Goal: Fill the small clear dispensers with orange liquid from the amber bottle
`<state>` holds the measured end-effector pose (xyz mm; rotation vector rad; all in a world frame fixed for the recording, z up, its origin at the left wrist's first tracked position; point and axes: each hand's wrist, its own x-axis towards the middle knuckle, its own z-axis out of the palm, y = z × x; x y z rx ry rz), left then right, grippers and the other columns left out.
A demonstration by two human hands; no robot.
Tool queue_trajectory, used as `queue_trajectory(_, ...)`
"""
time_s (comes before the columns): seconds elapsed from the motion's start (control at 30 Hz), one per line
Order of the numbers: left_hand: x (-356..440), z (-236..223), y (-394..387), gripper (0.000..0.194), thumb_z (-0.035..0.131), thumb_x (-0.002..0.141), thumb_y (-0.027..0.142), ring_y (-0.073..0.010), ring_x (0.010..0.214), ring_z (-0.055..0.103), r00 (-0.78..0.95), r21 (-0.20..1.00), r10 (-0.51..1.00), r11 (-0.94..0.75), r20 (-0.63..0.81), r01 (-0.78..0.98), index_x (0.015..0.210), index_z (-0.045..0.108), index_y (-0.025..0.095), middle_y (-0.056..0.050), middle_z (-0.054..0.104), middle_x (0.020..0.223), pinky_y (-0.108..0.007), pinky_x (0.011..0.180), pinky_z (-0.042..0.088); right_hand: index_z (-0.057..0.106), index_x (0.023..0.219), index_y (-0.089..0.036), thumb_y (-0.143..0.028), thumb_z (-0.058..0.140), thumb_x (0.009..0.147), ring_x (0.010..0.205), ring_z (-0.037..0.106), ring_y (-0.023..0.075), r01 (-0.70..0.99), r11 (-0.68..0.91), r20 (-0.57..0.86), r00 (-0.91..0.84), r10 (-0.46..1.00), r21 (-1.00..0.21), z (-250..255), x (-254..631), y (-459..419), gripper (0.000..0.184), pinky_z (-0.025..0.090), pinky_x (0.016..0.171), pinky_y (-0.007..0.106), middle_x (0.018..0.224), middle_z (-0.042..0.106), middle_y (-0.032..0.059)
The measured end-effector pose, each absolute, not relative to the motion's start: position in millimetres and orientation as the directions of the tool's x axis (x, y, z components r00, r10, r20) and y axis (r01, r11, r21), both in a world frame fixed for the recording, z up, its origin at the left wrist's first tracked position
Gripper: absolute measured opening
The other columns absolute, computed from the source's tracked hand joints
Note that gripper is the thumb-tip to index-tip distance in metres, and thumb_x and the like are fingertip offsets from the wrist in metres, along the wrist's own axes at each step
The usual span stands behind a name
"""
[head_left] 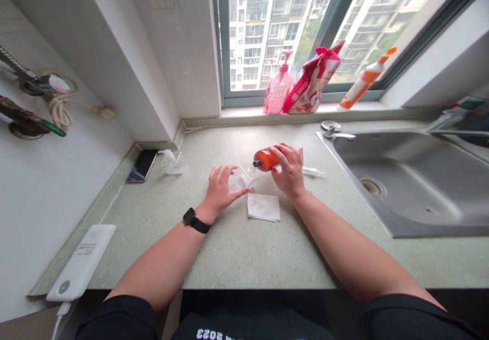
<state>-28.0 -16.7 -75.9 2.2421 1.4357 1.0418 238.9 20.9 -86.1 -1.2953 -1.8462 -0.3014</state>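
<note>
My right hand grips an orange-red bottle with a dark neck. The bottle is tipped on its side, its mouth pointing left and its cap off. Just under the mouth is a small clear plastic container, tilted toward the bottle. My left hand has its thumb and fingers around that container, with a dark watch on the wrist. Whether liquid flows between them is hard to make out. A folded white tissue lies in front of the container. Behind my right hand lies a clear pump top, partly hidden.
A white pump head with clear plastic and a phone lie at the left. A power bank rests near the left edge. The sink is right; a pink pump bottle, red bag and orange-white bottle line the sill.
</note>
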Motion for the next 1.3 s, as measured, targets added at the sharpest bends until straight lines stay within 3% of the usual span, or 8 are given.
queue_trajectory(1.3, -28.3, -78.0, -14.6, 0.078, 0.09, 0.078, 0.068, -0.0331, 0.115, 0.071, 0.252, 0.587, 0.886, -0.45, 0.39, 0.673, 0.14, 0.059, 0.03, -0.007, 0.072, 0.122, -0.062, 0.126, 0.034, 0.052, 0.157, -0.042, -0.005, 0.059, 0.087, 0.153, 0.046, 0.0381, 0.869, 0.428, 0.733, -0.122, 0.669, -0.247, -86.1, 239.7, 21.5, 0.08, 0.018, 0.131, 0.08, 0.151, 0.061, 0.0065)
